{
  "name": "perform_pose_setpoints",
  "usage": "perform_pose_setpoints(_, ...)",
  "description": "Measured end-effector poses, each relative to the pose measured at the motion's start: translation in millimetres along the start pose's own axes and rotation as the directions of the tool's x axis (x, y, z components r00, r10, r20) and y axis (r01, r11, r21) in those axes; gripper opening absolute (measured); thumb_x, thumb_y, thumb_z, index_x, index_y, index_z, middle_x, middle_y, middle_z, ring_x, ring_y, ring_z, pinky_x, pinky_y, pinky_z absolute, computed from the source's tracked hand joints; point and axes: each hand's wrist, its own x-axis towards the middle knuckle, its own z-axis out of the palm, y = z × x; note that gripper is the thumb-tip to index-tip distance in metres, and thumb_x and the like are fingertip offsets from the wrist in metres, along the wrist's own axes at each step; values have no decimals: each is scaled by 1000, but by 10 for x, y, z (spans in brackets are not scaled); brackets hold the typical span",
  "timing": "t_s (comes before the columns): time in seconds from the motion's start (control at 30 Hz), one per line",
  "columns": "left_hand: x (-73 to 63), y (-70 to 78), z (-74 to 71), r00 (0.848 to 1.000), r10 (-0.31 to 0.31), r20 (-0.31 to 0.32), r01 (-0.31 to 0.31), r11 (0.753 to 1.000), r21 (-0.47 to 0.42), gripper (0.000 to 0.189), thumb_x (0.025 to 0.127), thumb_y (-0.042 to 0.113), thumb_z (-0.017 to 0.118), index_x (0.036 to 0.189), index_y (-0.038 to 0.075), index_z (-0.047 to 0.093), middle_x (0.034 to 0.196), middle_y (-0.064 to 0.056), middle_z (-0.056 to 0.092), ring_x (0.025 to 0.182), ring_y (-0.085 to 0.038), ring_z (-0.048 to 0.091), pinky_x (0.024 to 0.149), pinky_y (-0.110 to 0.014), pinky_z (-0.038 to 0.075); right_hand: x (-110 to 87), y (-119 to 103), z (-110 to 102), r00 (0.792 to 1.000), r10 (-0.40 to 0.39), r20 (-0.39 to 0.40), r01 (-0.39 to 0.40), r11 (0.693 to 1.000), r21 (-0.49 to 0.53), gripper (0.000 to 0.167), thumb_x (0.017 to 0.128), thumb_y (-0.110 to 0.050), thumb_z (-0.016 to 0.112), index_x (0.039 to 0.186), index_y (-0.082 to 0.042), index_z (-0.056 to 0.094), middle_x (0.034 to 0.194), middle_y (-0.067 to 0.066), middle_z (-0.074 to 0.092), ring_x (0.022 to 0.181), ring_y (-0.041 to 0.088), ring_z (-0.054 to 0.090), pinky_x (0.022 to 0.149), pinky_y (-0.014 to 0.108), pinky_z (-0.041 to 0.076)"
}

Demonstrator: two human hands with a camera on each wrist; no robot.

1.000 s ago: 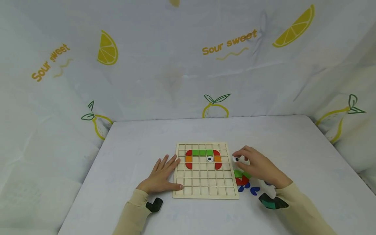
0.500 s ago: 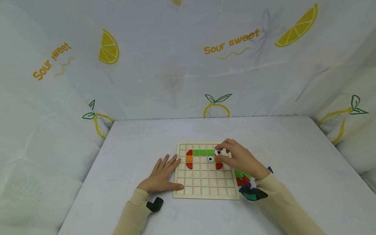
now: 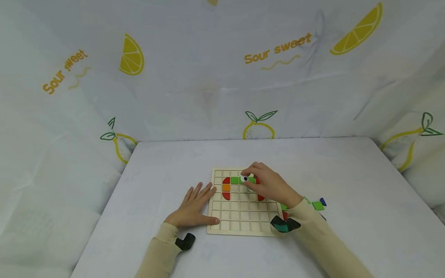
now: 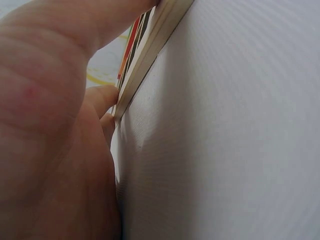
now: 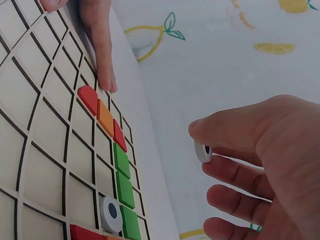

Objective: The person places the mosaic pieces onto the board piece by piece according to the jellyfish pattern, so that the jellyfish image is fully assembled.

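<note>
My left hand (image 3: 192,208) lies with straight, spread fingers along the left edge of the wooden grid board (image 3: 236,227), fingertips and thumb over its rim. Above the board's upper part, my right hand (image 3: 271,184) pinches a round white eye tile (image 3: 245,178) with a black dot between thumb and index finger. The right wrist view shows this tile raised off the grid. A second eye tile (image 5: 111,214) sits in a cell beside a row of green square tiles (image 5: 125,189). At the left end of that row are red rounded tiles (image 5: 88,99) and an orange tile (image 5: 105,118).
Loose tiles lie on the white table (image 3: 167,162) right of the board, among them a green tile (image 3: 318,205) and a blue tile (image 3: 323,201). My right forearm hides part of that pile. A lemon-print cloth (image 3: 194,77) hangs behind the table.
My right hand has carried the eye tile leftward from beside the board to over the green row. The left hand has stayed at the board's edge.
</note>
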Motion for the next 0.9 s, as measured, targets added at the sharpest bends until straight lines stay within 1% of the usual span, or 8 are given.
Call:
perform_pose_setpoints(0.13,7,-6,9,1000,-8,1,8,1000,2,107,79,66,73,164,27,19,173,9,4,160,-20,-12,128,-49,-12,54,-1,45,1000,-20,4,20,1000,-16,29,96,-22,71,123,-10,70,117,0,66,99,18,58,85,36,56)
perform_pose_setpoints(0.27,3,-1,1,1000,10,-6,-10,1000,-18,107,79,66,73,163,24,21,173,5,7,161,-24,-9,128,-53,-10,103,6,106,999,-30,13,30,999,-24,28,96,-22,70,122,-11,71,117,0,67,103,18,61,88,38,57)
perform_pose_setpoints(0.33,2,4,-4,1000,12,-4,-12,1000,-16,107,79,67,72,163,24,21,173,4,7,161,-25,-9,128,-53,-11,131,8,137,999,-35,16,35,999,-28,28,96,-23,70,121,-11,71,116,0,67,103,18,61,89,38,57)
perform_pose_setpoints(0.43,3,9,-8,1000,0,7,0,1000,-6,107,80,67,72,164,26,19,173,7,4,160,-22,-11,128,-50,-12,172,10,185,999,-38,23,39,998,-45,28,96,-24,70,121,-10,71,115,0,68,104,18,61,89,38,58)
perform_pose_setpoints(0.7,15,-4,-7,1000,-9,15,9,1000,7,108,79,68,72,164,28,17,173,10,3,160,-19,-13,128,-50,-12,256,18,311,997,27,75,-20,996,-92,27,96,-25,71,121,-13,71,113,-1,68,102,18,58,87,36,56)
perform_pose_setpoints(0.77,17,-7,-8,1000,-18,20,18,1000,7,108,79,68,72,164,30,16,172,13,1,159,-17,-15,128,-48,-14,270,29,347,995,40,87,-29,993,-117,27,96,-26,71,121,-14,71,114,-2,68,101,17,57,86,35,55)
perform_pose_setpoints(0.9,19,-17,-4,1000,-17,18,18,1000,-3,108,79,67,72,164,29,17,172,13,1,159,-16,-15,128,-48,-14,284,47,408,994,54,93,-41,990,-133,27,95,-25,71,120,-15,72,115,-2,67,100,14,54,84,33,54)
